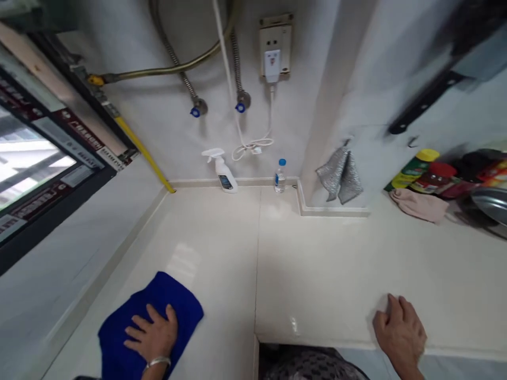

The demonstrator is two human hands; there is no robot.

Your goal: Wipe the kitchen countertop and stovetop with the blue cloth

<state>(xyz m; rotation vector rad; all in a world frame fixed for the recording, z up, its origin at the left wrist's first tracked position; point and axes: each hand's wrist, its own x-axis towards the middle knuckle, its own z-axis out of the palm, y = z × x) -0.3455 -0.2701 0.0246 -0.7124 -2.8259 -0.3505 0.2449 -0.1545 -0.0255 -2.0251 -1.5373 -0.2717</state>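
My left hand [153, 335] lies flat on a dark blue cloth [166, 290] on the pale counter [222, 253], fingers spread, pressing on it without gripping. A metal bracelet [158, 362] circles the left wrist. At the counter's front edge on the right, my right hand [401, 331] rests with its fingers curled in. Nothing shows in the right hand, and its palm side is hidden.
Against the back wall stand a white spray bottle [225, 175] and a small blue-capped bottle [280, 177]. Silvery cloths [340, 174] hang from a hook. Rightward are a pink cloth [420, 205], several jars and a hanging cleaver [428, 105]. A window [31, 153] is at left.
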